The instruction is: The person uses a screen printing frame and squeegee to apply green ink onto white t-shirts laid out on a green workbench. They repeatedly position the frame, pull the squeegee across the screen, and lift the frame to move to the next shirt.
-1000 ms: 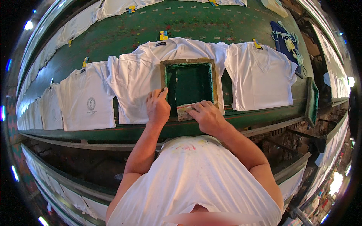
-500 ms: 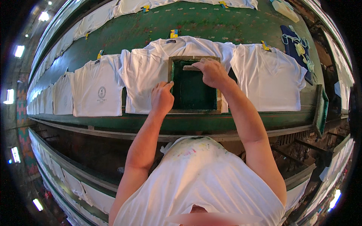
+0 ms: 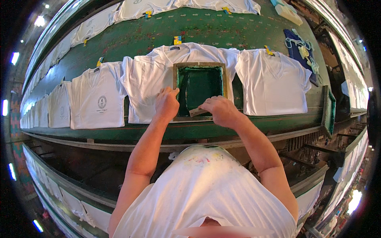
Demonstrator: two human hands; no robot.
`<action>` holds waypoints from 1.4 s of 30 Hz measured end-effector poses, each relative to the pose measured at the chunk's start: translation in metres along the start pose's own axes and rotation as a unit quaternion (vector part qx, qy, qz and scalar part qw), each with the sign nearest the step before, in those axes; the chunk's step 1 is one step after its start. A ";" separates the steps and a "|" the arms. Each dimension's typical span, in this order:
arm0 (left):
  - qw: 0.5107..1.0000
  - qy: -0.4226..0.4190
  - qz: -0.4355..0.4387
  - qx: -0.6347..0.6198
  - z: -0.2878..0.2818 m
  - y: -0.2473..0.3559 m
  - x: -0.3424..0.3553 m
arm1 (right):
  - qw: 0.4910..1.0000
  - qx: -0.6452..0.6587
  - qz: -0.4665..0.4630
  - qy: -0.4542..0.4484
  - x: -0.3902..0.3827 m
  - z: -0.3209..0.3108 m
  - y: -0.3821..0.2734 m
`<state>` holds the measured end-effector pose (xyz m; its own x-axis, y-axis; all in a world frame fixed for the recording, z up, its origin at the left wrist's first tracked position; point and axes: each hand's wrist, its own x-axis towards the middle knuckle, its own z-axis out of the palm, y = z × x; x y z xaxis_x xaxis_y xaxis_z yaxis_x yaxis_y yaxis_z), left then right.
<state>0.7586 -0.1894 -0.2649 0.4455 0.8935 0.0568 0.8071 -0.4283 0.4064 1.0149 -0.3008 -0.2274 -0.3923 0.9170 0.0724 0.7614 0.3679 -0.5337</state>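
Note:
A wooden screen frame point(image 3: 221, 71) with dark green mesh point(image 3: 200, 85) rests on a white T-shirt point(image 3: 147, 75) laid on a green table point(image 3: 238, 31). My left hand point(image 3: 166, 104) grips the frame's left side with curled fingers. My right hand point(image 3: 222, 111) is closed on a grey-brown squeegee point(image 3: 196, 112) at the lower part of the mesh. More folded white shirts lie either side: a plain one point(image 3: 274, 87) to the right, and one with a round printed emblem point(image 3: 89, 107) to the left.
Another row of shirts point(image 3: 139, 7) lines the table's far side. Dark blue cloth with cords point(image 3: 295, 46) lies at the back right. A second green frame point(image 3: 328, 111) stands at the right end. The table's near edge rail point(image 3: 103, 143) runs before my body, with further racks beside it.
My right hand with the squeegee went from the bottom of the mesh up to the top, and is now back down near the bottom. My left hand stays at the frame's left side.

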 end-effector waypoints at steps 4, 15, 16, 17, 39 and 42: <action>1.000 0.012 0.019 0.010 -0.006 0.001 -0.002 | 0.999 0.029 0.018 0.009 0.046 -0.014 0.044; 1.000 0.010 0.021 -0.006 -0.005 0.000 -0.002 | 0.993 -0.070 0.079 0.058 0.072 0.002 0.058; 1.000 0.014 0.027 -0.007 -0.004 -0.001 -0.001 | 0.993 -0.069 0.065 0.064 0.065 0.004 0.050; 0.999 0.017 0.031 -0.009 -0.002 -0.002 -0.002 | 0.994 -0.070 0.061 0.061 0.057 0.007 0.039; 0.983 0.147 0.024 -0.109 0.050 -0.005 -0.022 | 0.952 0.025 0.153 0.263 -0.039 0.036 -0.016; 0.979 0.159 0.056 -0.117 0.050 -0.008 -0.024 | 0.901 0.080 0.261 0.337 -0.045 0.049 0.013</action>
<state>0.7612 -0.2139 -0.3154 0.3524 0.8558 0.3788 0.6334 -0.5161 0.5766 1.0171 -0.3443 -0.2792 0.4409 0.8641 0.2427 0.6461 -0.1178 -0.7541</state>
